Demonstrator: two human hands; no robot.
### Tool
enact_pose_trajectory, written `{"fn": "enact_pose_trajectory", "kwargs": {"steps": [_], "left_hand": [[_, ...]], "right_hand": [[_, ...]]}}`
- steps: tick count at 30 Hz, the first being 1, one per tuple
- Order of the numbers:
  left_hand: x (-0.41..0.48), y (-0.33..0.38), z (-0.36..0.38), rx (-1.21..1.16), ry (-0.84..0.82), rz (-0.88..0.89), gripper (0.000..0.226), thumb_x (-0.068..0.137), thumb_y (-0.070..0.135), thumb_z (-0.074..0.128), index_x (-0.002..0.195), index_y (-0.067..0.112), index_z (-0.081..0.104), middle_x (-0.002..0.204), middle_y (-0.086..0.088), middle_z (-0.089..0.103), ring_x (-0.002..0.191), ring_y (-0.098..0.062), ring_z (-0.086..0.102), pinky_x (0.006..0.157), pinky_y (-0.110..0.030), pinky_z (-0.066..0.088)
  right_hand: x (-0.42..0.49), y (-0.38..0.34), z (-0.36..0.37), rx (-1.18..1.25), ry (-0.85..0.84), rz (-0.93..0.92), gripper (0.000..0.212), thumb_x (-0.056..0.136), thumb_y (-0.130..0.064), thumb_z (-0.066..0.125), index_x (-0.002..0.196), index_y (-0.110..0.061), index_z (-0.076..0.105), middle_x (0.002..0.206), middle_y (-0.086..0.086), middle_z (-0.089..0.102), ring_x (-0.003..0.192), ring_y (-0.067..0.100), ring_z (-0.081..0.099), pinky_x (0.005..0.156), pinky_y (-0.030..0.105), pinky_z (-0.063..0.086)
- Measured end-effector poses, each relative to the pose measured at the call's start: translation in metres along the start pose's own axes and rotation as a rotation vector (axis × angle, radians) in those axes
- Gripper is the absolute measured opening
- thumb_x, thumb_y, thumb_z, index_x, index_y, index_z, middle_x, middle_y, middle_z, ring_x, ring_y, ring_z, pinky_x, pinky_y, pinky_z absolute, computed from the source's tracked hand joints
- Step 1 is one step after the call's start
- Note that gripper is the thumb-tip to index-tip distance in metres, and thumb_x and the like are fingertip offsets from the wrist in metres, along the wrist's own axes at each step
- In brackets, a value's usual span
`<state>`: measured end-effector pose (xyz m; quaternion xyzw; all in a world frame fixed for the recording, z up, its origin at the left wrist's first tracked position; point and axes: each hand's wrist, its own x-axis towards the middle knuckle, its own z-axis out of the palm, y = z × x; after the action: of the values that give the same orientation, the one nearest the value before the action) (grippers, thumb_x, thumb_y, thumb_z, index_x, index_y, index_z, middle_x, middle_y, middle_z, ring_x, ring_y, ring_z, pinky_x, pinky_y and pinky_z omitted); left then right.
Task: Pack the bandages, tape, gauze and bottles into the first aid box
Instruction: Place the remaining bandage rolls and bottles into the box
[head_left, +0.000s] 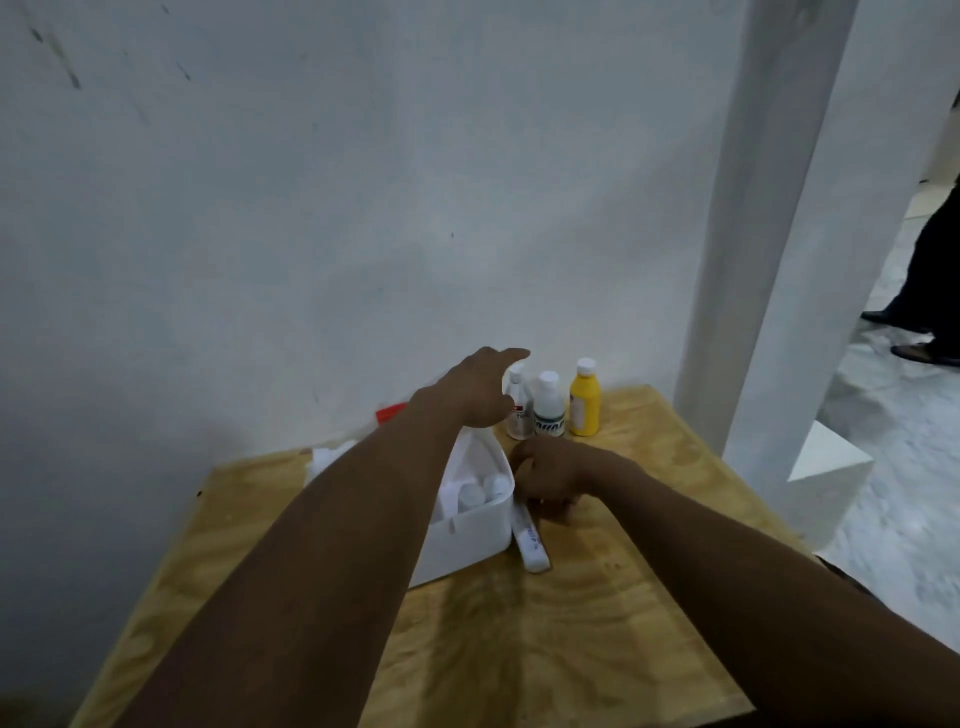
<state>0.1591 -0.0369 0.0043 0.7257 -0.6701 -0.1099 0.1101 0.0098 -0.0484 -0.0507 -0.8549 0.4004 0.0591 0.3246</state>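
Note:
The white first aid box (467, 535) stands open on the wooden table (519, 649), with white bottle caps (483, 491) showing inside. My left hand (480, 387) is stretched over the box, fingers apart, right beside a clear bottle (519, 410). Next to that stand a white bottle (549, 405) and a yellow bottle (585, 400), all upright by the wall. My right hand (550, 475) rests curled just right of the box; what it holds I cannot tell. A white packet (531, 540) leans against the box's right side.
White gauze-like material (327, 457) and a red-and-white item (389, 413) lie behind the box, partly hidden by my left arm. A white wall is close behind the table, a white pillar (769, 223) to the right. Another person's legs (930, 291) are at far right.

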Motion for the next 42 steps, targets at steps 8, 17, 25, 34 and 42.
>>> {"fn": "enact_pose_trajectory", "kwargs": {"steps": [8,17,25,34,42], "left_hand": [[0.029,-0.007,0.013,-0.024,0.085,0.035,0.044,0.094,0.021,0.068,0.136,0.026,0.056,0.135,-0.008,0.063,0.115,-0.026,0.059,0.091,-0.033,0.048],[0.018,-0.005,-0.012,-0.083,0.288,-0.006,0.02,0.094,0.022,0.071,0.113,0.018,0.067,0.117,-0.012,0.065,0.091,-0.024,0.058,0.079,-0.031,0.047],[-0.041,-0.012,-0.103,-0.165,0.424,0.019,0.019,0.093,0.021,0.071,0.111,0.015,0.067,0.113,-0.012,0.068,0.094,-0.029,0.07,0.083,-0.04,0.059],[-0.105,-0.032,-0.092,-0.193,0.234,-0.123,0.022,0.088,0.018,0.081,0.107,0.012,0.073,0.094,-0.008,0.071,0.065,-0.014,0.073,0.056,-0.019,0.057],[-0.102,-0.021,-0.047,-0.171,0.043,-0.137,0.023,0.088,0.008,0.079,0.11,0.011,0.072,0.102,-0.012,0.074,0.078,-0.023,0.079,0.077,-0.038,0.066]], "right_hand": [[0.015,0.002,-0.008,0.114,-0.162,0.063,0.028,0.088,-0.016,0.068,0.113,-0.004,0.061,0.085,0.017,0.071,0.059,0.026,0.065,0.062,0.04,0.061],[-0.006,0.0,-0.037,0.198,0.037,0.01,0.023,0.087,-0.011,0.067,0.106,-0.002,0.057,0.099,0.021,0.072,0.084,0.033,0.075,0.063,0.04,0.063],[-0.037,-0.036,-0.106,0.041,0.643,-0.197,0.034,0.074,-0.021,0.076,0.106,-0.012,0.069,0.108,0.008,0.067,0.085,0.02,0.063,0.071,0.03,0.052],[-0.065,-0.082,-0.063,-0.066,0.545,-0.413,0.027,0.076,-0.014,0.076,0.102,-0.013,0.073,0.106,0.006,0.069,0.092,0.018,0.064,0.08,0.031,0.054],[-0.056,-0.084,-0.019,-0.253,0.306,-0.368,0.03,0.082,-0.018,0.075,0.112,-0.014,0.074,0.112,0.006,0.071,0.097,0.021,0.064,0.085,0.031,0.052]]}}
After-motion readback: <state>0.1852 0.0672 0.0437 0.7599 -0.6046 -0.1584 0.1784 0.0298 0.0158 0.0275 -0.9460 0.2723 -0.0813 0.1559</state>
